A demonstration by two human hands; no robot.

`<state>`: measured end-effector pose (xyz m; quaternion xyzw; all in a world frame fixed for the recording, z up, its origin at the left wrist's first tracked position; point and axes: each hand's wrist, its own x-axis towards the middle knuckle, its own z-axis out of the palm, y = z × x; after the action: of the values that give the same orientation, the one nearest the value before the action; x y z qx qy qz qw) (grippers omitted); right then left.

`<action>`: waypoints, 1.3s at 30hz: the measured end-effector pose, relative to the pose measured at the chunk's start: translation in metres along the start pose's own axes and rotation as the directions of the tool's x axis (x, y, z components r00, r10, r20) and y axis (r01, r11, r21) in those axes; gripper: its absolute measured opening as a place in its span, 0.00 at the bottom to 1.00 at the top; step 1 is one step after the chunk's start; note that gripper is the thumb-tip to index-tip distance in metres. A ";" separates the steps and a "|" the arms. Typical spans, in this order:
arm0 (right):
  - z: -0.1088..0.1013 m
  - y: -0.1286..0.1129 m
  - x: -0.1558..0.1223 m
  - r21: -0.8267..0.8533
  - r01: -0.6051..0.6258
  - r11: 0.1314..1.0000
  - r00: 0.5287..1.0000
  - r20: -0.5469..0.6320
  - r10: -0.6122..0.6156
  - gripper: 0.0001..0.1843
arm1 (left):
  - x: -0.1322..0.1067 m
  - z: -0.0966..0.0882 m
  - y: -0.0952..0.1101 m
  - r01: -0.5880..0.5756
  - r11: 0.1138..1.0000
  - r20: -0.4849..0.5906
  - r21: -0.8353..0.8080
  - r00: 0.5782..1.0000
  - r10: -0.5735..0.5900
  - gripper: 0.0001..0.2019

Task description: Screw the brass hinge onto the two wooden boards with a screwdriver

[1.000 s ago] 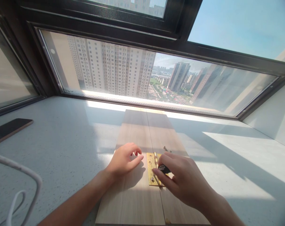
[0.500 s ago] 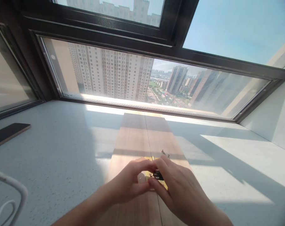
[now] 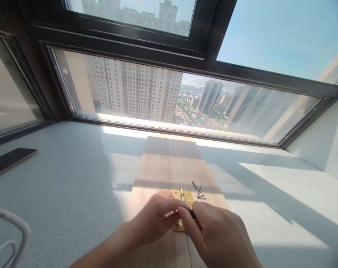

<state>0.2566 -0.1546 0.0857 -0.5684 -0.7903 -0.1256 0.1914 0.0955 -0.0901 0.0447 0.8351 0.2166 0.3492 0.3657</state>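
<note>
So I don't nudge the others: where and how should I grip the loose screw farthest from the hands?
Probably pinch the farthest screw across its shank, from above and the far side: it lies slim and flat on the board, its near end toward the other screws.

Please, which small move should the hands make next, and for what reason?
I would probably draw the left hand slightly back, while the right hand holds the small black object in place. Both hands crowd together at this object over the brass hinge and cover much of it, so its far end cannot be seen.
</note>
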 end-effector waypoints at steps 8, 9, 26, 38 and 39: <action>0.000 0.001 0.000 0.043 0.068 0.997 0.998 0.015 -0.069 0.15 | 0.006 -0.007 0.012 -0.122 0.990 0.093 -0.070 0.987 0.129 0.10; 0.001 0.001 -0.001 0.051 0.066 0.997 0.997 0.027 -0.067 0.15 | 0.006 -0.006 0.011 -0.131 0.989 0.083 -0.073 0.987 0.137 0.10; -0.034 0.008 0.036 0.066 0.302 0.951 0.863 0.404 -0.303 0.06 | -0.006 0.035 0.007 0.006 0.991 -0.501 0.130 0.863 0.060 0.05; -0.049 0.008 0.045 -0.040 0.341 0.939 0.820 0.500 -0.277 0.14 | 0.005 -0.005 0.006 -0.113 0.992 -0.063 -0.057 0.992 0.110 0.08; -0.049 0.007 0.044 -0.065 0.322 0.945 0.826 0.506 -0.246 0.17 | 0.005 -0.002 0.005 -0.141 0.989 -0.073 -0.041 0.988 0.138 0.09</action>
<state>0.2588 -0.1359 0.1492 -0.4698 -0.8770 -0.0622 -0.0793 0.0979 -0.0892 0.0512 0.8267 0.1622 0.4080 0.3518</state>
